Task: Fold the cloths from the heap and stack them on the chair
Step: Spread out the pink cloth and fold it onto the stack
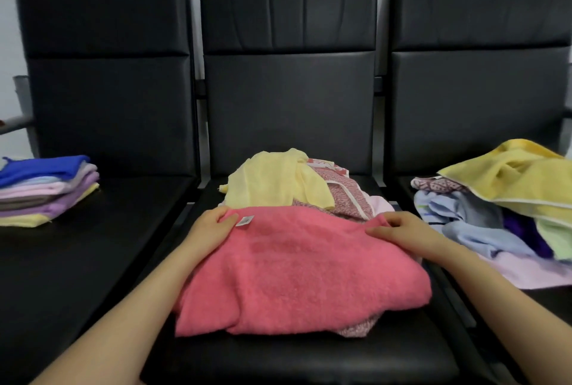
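Note:
A pink towel (297, 273) lies spread over a small pile on the middle chair seat (278, 356). My left hand (212, 227) pinches its far left corner, beside a small white label. My right hand (399, 230) pinches its far right corner. Behind the pink towel lie a pale yellow cloth (272, 183) and a red-patterned cloth (343, 196). A stack of folded cloths (46, 192), blue on top, sits on the left chair seat. The unfolded heap (501, 208), with a yellow towel on top, fills the right chair seat.
Three black padded chairs stand in a row against a pale wall. A grey metal armrest (15, 121) sticks out at the far left. The left seat (93, 245) shows bare black padding in front of the stack.

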The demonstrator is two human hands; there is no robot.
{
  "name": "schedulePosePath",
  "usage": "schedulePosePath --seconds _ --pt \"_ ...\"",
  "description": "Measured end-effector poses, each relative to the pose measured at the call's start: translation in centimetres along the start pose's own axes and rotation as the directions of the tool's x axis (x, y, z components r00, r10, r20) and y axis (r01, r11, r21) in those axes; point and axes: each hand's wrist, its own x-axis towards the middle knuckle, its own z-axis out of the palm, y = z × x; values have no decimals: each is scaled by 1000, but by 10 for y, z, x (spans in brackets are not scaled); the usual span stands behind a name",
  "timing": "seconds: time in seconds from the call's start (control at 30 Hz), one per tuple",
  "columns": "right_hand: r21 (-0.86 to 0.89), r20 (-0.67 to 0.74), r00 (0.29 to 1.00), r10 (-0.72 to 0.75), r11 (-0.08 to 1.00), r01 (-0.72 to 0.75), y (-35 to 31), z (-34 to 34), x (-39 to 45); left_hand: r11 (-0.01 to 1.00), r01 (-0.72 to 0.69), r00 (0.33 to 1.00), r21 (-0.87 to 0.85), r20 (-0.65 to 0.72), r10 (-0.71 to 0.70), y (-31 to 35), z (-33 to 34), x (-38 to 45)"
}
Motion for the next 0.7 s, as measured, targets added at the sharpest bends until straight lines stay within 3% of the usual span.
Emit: schedulePosePath --seconds 0.13,0.43,0.6,0.7 --pt "-25 -85 994 -72 997 71 -3 -4 -6 990 43 999 -135 -27 -47 -7 -4 -8" --pt "-255 -210 934 -289 938 233 1 3 -8 986 11 997 -169 -70 -24 -5 -11 -18" --pt "-80 -27 997 -76 994 73 4 11 -10 984 10 999 -176 -29 -15 -10 -16 -20" --pt "36 -6 1000 -15 999 16 6 6 -8 977 21 1000 -210 -6 -23 -11 -18 -22"
